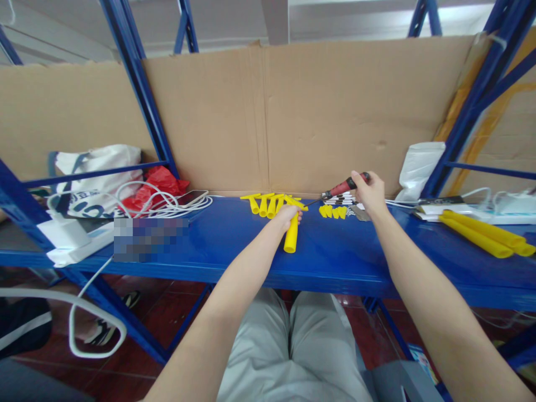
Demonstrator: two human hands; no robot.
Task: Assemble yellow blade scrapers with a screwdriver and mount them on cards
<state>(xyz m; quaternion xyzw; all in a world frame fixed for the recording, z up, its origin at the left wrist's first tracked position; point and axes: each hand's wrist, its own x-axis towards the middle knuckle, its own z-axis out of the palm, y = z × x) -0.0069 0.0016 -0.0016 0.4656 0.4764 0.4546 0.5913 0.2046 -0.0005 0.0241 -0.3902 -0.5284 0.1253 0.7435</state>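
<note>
My left hand (288,215) is closed around a yellow plastic tube (291,239) with a yellow crosspiece at its far end. The tube lies over the blue shelf, its round near end toward me. My right hand (368,191) grips the red and black handle of a screwdriver (344,187). The shaft slants down to the left, and its tip is at the far end of the tube by my left fingers. Whether it touches a screw is too small to tell. Beside my left hand lie several similar yellow T-shaped pieces (263,205) in a row.
Small yellow pieces (333,211) and white sticks (341,199) lie right of centre. Long yellow tubes (481,233) rest at the right. A coiled white cable (163,204), red plastic bag (157,181) and power strip (84,243) stand left. A cardboard wall (318,117) closes the back.
</note>
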